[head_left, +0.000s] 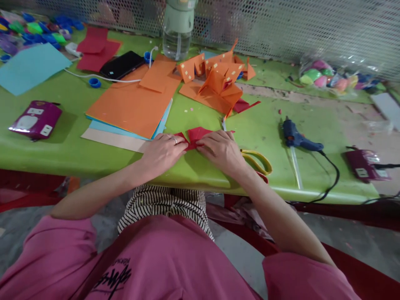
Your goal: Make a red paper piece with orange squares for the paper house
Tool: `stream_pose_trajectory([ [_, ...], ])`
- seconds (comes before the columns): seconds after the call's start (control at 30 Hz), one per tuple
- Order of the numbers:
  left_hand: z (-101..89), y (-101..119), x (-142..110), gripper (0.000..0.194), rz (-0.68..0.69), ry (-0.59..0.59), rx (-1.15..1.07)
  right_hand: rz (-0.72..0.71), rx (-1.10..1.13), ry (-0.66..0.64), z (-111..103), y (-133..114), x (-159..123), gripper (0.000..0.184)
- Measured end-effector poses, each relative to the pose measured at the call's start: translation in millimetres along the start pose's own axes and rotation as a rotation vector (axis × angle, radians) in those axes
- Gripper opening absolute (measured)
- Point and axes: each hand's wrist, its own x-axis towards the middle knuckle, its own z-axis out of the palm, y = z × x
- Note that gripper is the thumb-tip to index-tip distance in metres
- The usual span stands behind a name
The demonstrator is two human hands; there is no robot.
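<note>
A small piece of red folded paper point(198, 133) lies at the table's front edge between my two hands. My left hand point(164, 152), with a ring on one finger, pinches its left end. On its right part, my right hand point(220, 148) presses with bent fingers, thumb and fingertips close to the left ones. Parts of the paper are hidden under both hands. Scissors with yellow handles point(261, 160) lie partly beneath my right hand and forearm, their metal tip showing just beyond the knuckles.
Orange sheets point(131, 106) lie stacked left; folded orange paper pieces point(218, 83) sit beyond. A water bottle point(178, 33) stands at the mesh panel point(281, 33). Right are a blue glue gun point(300, 135) and a purple box point(367, 164); left, a phone point(125, 64) and another purple box point(37, 118).
</note>
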Motion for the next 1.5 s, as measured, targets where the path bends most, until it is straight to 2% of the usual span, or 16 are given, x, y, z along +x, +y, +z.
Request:
stream_pose_trajectory([
  [0.07,0.0,-0.4,-0.7,0.024,-0.007,-0.001,-0.025,0.032,0.091,-0.035,-1.2,1.4,1.7,0.016],
  [0.17,-1.1,-1.0,0.0,0.025,-0.022,-0.032,-0.062,0.068,0.137,-0.085,-4.2,1.5,5.6,0.017],
  [0.3,-5.2,-0.2,2.3,0.023,-0.044,-0.084,-0.075,0.073,0.14,-0.079,-8.0,-0.5,8.4,0.008],
  [0.43,-8.8,3.2,4.1,0.02,-0.053,-0.095,-0.06,0.093,0.14,-0.07,-7.5,-2.1,8.7,0.008],
  [0.57,-6.5,6.7,6.1,0.016,-0.106,-0.083,0.015,0.138,0.083,-0.063,-4.1,-4.9,11.0,0.014],
  [0.67,-2.2,7.3,5.7,0.01,-0.117,-0.034,0.078,0.182,0.043,-0.065,-2.1,-8.2,12.6,0.012],
  [0.87,4.0,7.0,-1.9,0.02,0.045,0.086,0.126,0.116,-0.091,0.085,2.3,-18.0,8.7,0.012],
  [1.0,7.2,7.1,-4.0,0.026,0.042,0.091,0.125,0.062,-0.022,0.102,7.4,-18.2,6.3,0.023],
  [1.1,9.1,5.4,-1.5,0.03,0.009,0.05,0.114,0.091,0.055,0.1,8.5,-14.6,6.0,0.028],
  [1.3,6.6,3.6,3.4,0.032,0.005,-0.04,0.109,0.097,0.062,0.038,5.2,-10.8,5.6,0.037],
  [1.5,4.4,4.6,1.3,0.032,0.02,0.003,0.11,0.089,-0.068,-0.129,-4.0,-16.0,11.3,0.043],
])
